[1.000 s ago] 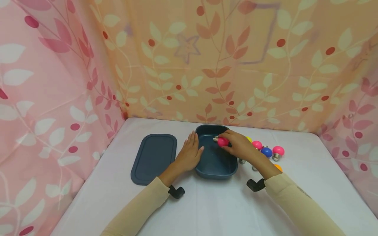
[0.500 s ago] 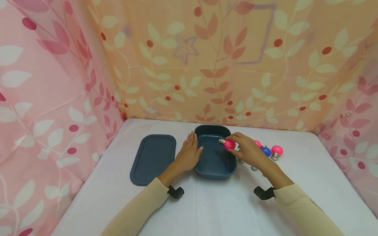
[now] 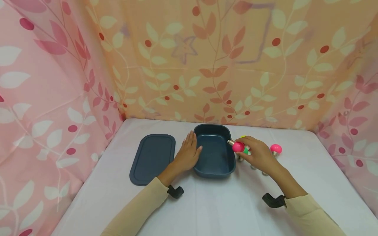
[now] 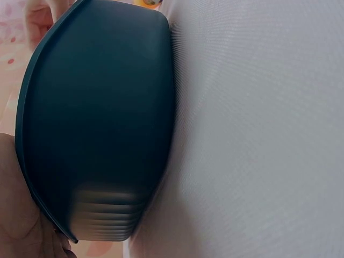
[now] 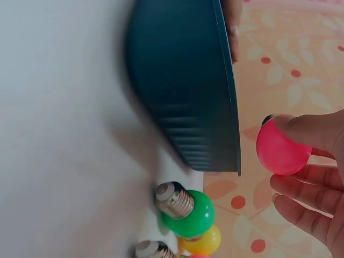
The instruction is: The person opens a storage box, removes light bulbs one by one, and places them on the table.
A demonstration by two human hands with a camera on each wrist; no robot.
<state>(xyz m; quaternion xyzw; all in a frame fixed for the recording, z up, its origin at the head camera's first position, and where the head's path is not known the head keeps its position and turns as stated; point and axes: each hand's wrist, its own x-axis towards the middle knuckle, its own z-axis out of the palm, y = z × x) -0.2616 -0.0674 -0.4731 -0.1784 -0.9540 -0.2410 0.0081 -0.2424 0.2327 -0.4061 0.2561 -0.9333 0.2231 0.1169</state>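
My right hand [image 3: 257,154] pinches a pink light bulb [image 3: 238,147] between thumb and fingers, its metal screw base pointing left over the right rim of a dark blue container [image 3: 214,173]. In the right wrist view the pink bulb [image 5: 283,148] is apart from the container's wall. With fingers straight, my left hand [image 3: 187,154] rests against the container's left rim. The container's inside shows a bare floor in the head view. On the table just right of the container lie a green bulb [image 5: 196,216] and a yellow bulb [image 5: 202,240], partly hidden by my right hand in the head view.
A flat dark blue lid [image 3: 153,159] lies left of the container. Another pink bulb [image 3: 276,148] lies at the right, and several bulb bases show under my right hand. Floral cloth [image 3: 189,82] hangs behind the white-covered table [image 3: 206,209].
My right hand has moved right with the pink bulb, from over the container's inside to its right rim. The left hand keeps its place.
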